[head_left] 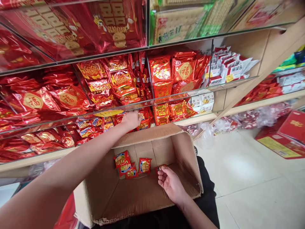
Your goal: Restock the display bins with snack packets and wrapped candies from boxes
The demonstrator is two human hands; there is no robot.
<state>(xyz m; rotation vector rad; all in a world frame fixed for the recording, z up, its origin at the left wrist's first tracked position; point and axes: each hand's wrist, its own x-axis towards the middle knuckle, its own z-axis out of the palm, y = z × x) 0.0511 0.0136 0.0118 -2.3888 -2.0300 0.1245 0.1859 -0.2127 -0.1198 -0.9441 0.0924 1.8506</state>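
Note:
An open cardboard box (186,149) rests at my lap. My right hand (170,184) is inside it, its fingers closed on a small red snack packet (160,167) that they mostly cover. Several similar red and gold snack packets (125,168) lie on the box's bottom, mostly toward the left. My left hand (132,120) reaches over the box's far edge into the lowest shelf compartment, among red packets (143,124). The fingers of that hand are hidden, so whether they grip anything cannot be made out.
Glass-fronted shelves hold red packets (34,100), white packets (232,68) and green-edged crackers (176,28). A yellow label (108,113) sits on the lower glass rail near my left hand. Clear plastic bags (206,135) and a red carton (283,143) lie on the tiled floor at right.

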